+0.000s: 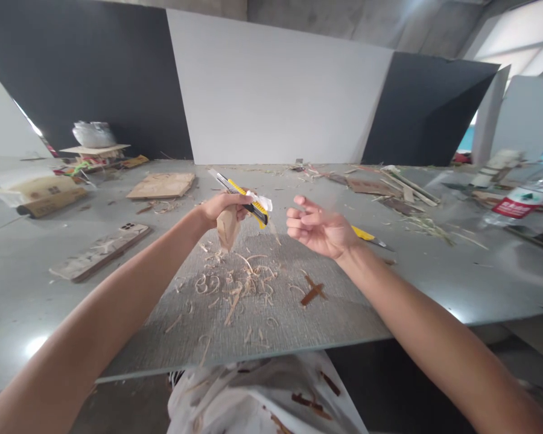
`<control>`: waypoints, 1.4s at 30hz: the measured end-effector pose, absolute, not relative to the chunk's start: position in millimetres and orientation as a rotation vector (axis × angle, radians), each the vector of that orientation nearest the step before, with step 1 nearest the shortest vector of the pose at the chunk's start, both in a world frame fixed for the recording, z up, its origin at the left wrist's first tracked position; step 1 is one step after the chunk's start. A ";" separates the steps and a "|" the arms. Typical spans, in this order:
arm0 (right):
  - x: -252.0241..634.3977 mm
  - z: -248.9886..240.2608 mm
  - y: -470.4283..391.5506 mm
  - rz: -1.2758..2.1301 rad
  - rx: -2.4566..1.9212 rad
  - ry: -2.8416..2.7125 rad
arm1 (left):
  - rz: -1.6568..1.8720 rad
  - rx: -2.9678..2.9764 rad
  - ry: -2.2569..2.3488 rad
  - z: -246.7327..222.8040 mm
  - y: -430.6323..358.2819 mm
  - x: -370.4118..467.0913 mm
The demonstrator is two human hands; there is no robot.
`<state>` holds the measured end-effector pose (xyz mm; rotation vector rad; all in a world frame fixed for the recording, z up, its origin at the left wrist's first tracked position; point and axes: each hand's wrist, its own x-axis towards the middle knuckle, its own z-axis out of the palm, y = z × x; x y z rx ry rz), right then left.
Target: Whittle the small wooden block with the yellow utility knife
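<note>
Above shavings (252,282), left hand (221,206): grips cutter (257,211), wood piece (227,229).
Cutter axis: slanted, handle toward right hand (323,232).
Right hand: apart, loosely open.

Left on bench (434,286): phone (100,252); behind it, board (161,185). Centre, toward front edge: shavings (248,280). Right: utility knife (364,234); beyond it, wood strips (409,185). Farther right: bottle (513,208). At back, beyond everything on bench: upright panels (280,90).
</note>
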<state>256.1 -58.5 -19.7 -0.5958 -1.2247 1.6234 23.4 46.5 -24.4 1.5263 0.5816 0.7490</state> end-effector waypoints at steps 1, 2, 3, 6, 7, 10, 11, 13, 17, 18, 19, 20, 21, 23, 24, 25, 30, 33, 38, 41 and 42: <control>256.0 -20.2 -57.5 1.636 -0.599 -1.218 | 0.751 1.532 0.586 -24.3 45.7 24.1; 256.4 -21.3 -56.1 1.651 -0.608 -1.207 | 0.755 1.537 0.590 -24.2 45.0 24.6; 256.9 -23.1 -54.3 1.663 -0.627 -1.193 | 0.760 1.540 0.594 -24.1 44.4 25.0; 259.0 -31.7 -47.1 1.658 -0.709 -1.136 | 0.765 1.546 0.608 -24.8 43.4 25.9; 259.5 -35.0 -44.6 1.648 -0.723 -1.109 | 0.763 1.548 0.618 -25.2 43.1 26.3; 260.1 -42.4 -38.7 1.625 -0.712 -1.024 | 0.746 1.567 0.633 -25.5 41.7 28.0; 260.0 -43.4 -37.7 1.625 -0.705 -1.007 | 0.738 1.577 0.625 -25.0 40.8 28.7; 259.8 -42.7 -37.6 1.635 -0.696 -0.998 | 0.726 1.593 0.600 -23.1 38.0 30.1; 259.3 -36.6 -40.8 1.670 -0.644 -1.029 | 0.677 1.632 0.614 -17.5 29.5 33.2; 258.9 -35.7 -41.3 1.676 -0.636 -1.037 | 0.664 1.644 0.625 -16.2 26.8 34.6; 258.4 -35.6 -41.4 1.695 -0.635 -1.046 | 0.652 1.656 0.633 -15.2 24.0 36.5; 257.7 -36.4 -41.1 1.731 -0.637 -1.060 | 0.640 1.669 0.634 -14.5 21.1 38.8; 256.7 -38.0 -40.5 1.783 -0.636 -1.081 | 0.623 1.683 0.624 -13.9 18.2 41.4; 254.2 -42.8 -39.0 1.923 -0.616 -1.153 | 0.561 1.721 0.575 -13.4 13.1 47.0; 252.9 -45.4 -38.4 1.982 -0.599 -1.203 | 0.522 1.744 0.548 -13.2 11.2 49.6; 251.9 -47.8 -38.2 2.018 -0.579 -1.255 | 0.488 1.767 0.523 -13.1 9.8 51.8; 250.4 -50.5 -41.9 1.991 -0.506 -1.394 | 0.447 1.815 0.488 -12.9 9.2 54.5; 249.6 -48.5 -44.4 1.938 -0.508 -1.399 | 0.436 1.819 0.491 -13.4 10.0 53.5; 245.8 -50.5 -40.6 1.897 -0.557 -1.363 | 0.463 1.828 0.489 -17.5 10.8 56.4; 243.0 -53.2 -38.1 1.844 -0.640 -1.347 | 0.455 1.834 0.473 -19.4 10.1 60.5; 242.1 -53.9 -37.8 1.811 -0.674 -1.357 | 0.459 1.838 0.473 -19.7 9.4 62.0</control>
